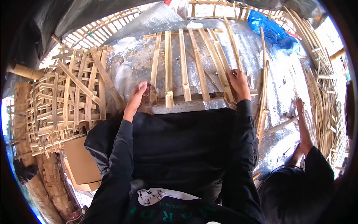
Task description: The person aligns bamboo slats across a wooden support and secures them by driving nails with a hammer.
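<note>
Several bamboo strips, among them a middle one (184, 63), lie side by side in front of me, across a crosspiece (194, 98) near my lap. At the left end of that crosspiece is my left hand (138, 94), with thumb and fingers close together; what they hold, if anything, is hard to make out. My right hand (239, 83) is closed by the rightmost long strip (233, 46), its fingers curled at that strip's near end. Another thin crosspiece (149, 36) runs under the far ends of the strips.
Stacked bamboo lattices (71, 89) stand at the left, above a cardboard box (82, 160). A blue plastic bag (274, 33) lies at the back right. Bundled thin strips (324, 100) line the right edge. A co-worker (302, 179) sits at the lower right, one arm stretched forward.
</note>
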{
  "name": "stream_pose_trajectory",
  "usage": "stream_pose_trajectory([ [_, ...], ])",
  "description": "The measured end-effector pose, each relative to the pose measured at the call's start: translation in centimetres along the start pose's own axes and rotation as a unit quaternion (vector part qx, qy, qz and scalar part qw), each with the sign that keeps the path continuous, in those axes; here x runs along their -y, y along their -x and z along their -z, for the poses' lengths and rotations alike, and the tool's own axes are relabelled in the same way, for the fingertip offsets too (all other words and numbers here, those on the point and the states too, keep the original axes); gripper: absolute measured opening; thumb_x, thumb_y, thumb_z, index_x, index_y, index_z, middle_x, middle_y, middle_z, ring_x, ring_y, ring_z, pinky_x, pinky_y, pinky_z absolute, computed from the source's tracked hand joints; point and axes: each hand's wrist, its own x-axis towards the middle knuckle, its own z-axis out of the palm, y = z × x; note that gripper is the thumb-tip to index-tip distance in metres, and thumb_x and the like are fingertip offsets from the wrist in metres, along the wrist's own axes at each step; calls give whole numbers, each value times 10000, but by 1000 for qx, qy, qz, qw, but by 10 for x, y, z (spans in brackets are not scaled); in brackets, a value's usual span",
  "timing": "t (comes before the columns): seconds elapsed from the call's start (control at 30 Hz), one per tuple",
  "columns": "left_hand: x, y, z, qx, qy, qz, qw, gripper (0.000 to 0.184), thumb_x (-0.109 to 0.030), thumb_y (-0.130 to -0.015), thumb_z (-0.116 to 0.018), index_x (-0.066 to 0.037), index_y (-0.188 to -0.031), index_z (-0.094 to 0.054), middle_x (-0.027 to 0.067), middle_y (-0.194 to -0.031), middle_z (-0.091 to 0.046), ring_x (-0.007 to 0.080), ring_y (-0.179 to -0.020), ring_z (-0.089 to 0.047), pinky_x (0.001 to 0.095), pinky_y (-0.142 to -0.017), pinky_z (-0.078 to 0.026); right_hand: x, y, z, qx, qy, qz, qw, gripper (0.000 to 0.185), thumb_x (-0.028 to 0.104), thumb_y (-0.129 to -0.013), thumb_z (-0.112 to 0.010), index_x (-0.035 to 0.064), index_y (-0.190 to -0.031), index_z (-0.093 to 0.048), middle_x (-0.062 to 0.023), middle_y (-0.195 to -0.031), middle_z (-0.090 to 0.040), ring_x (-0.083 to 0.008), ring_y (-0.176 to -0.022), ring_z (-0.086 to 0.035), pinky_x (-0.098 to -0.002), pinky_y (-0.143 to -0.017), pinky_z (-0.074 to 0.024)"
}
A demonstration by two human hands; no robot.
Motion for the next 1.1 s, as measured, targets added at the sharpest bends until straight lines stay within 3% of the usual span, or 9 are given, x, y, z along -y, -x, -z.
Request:
stream_pose_trajectory([
  [0.07,20,-15,-4,-8,-2,-76,997,459,-409,-1055,-587,0,-1258,-634,-31,-1080,-618,86,-1002,-533,262,-912,-415,-6,-2,-14,11,18,2,1000,337,279,-964,-658,-55,-935,-701,-303,-864,-693,-481,-860,-683,-520,-753,-527],
  [0.23,28,-17,-24,-51,1,-58,997,541,-374,-1041,-625,52,-1371,-577,100,-1315,-644,178,-1270,-550,292,-1097,-383,-1,2,-21,-18,6,6,1000,260,157,-920,-593,-85,-856,-665,-342,-853,-662,-519,-875,-658,-537,-773,-521],
  [0.47,44,-22,-33,-88,92,-58,990,560,-355,-1008,-656,36,-1401,-575,109,-1383,-610,193,-1324,-526,318,-1149,-349,9,8,-22,-28,-12,-22,999,220,130,-890,-600,-74,-884,-680,-359,-847,-642,-529,-880,-648,-543,-775,-516],
  [0.63,37,-16,-31,-83,73,-76,991,496,-338,-1020,-644,38,-1341,-608,71,-1291,-646,160,-1253,-557,300,-1112,-376,11,12,-17,-48,-39,7,998,210,121,-876,-607,-69,-829,-683,-349,-807,-628,-534,-827,-631,-545,-730,-500],
  [0.7,35,-14,-34,-87,59,-134,985,305,-259,-1056,-592,33,-1139,-622,18,-1037,-615,104,-992,-528,265,-911,-422,12,11,-14,-36,-25,10,999,193,103,-856,-608,-73,-829,-684,-349,-798,-624,-524,-817,-633,-545,-731,-497],
  [0.8,42,-23,-27,-59,8,-140,988,380,-283,-1053,-597,50,-1235,-627,41,-1166,-639,106,-1115,-548,261,-1025,-394,13,11,-13,-43,-28,10,999,187,87,-840,-602,-81,-832,-684,-355,-801,-620,-524,-831,-634,-542,-741,-498],
  [0.97,37,-18,-30,-73,-14,-168,983,323,-249,-1058,-581,55,-1162,-620,19,-1085,-616,96,-1049,-527,261,-959,-415,16,13,-11,-40,-22,0,999,191,78,-830,-595,-87,-841,-689,-353,-810,-622,-523,-844,-636,-531,-753,-503],
  [1.03,34,-17,-34,-97,-25,-218,971,221,-180,-1061,-554,27,-985,-571,20,-901,-538,89,-875,-471,275,-785,-414,18,13,-10,-56,-31,4,998,176,72,-829,-593,-81,-823,-678,-348,-801,-625,-521,-825,-634,-531,-747,-500],
  [1.1,32,-16,-34,-92,-30,-216,972,211,-172,-1059,-552,23,-982,-569,17,-893,-532,85,-858,-465,274,-762,-408,19,15,-5,-44,-33,3,998,166,67,-829,-593,-78,-816,-672,-345,-797,-625,-519,-816,-634,-533,-742,-500],
])
